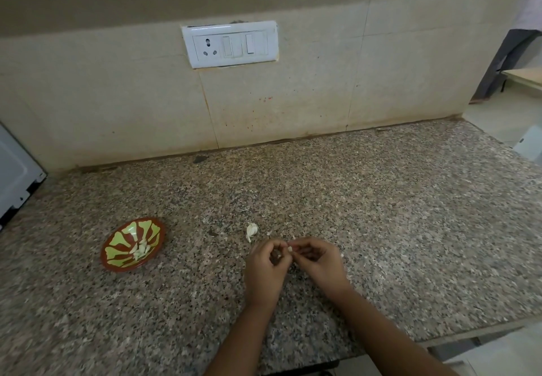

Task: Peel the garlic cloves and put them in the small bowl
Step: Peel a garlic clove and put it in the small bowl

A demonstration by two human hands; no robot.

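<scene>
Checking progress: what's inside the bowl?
A small pile of pale garlic cloves lies in the bowl; any cloves under the pile, and the bowl floor beneath, are covered.

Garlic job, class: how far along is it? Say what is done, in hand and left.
Done: several peeled cloves lie in the small bowl. In hand: the left hand and right hand pinch one clove between their fingertips. Left: that clove must reach the bowl, and a papery garlic piece waits on the counter beyond the hands.
</scene>
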